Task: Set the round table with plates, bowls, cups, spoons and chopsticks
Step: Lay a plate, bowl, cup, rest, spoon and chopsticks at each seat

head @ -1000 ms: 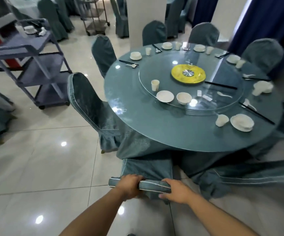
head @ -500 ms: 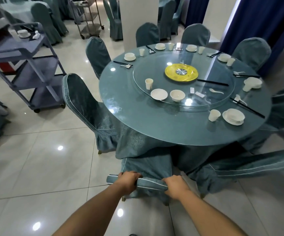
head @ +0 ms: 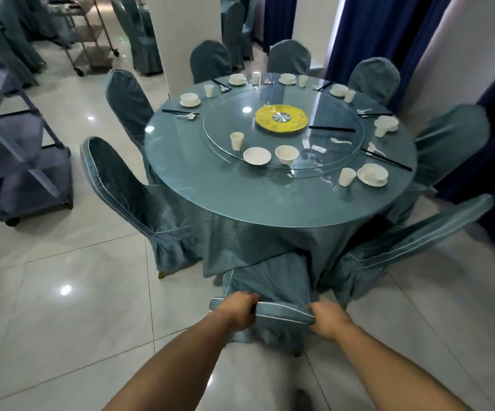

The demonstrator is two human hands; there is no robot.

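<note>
Gripping chair (head: 281,310); no writing legible.

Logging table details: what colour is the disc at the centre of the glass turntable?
Yellow, with a silver metal hub in its middle; the disc shows clearly in the head view.

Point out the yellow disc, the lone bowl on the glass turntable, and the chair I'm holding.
Yellow disc (head: 281,118), head view, on its yellow rim.
Bowl (head: 286,153), head view, on its front wall.
Chair (head: 281,312), head view, on its top edge between the hands.
</note>
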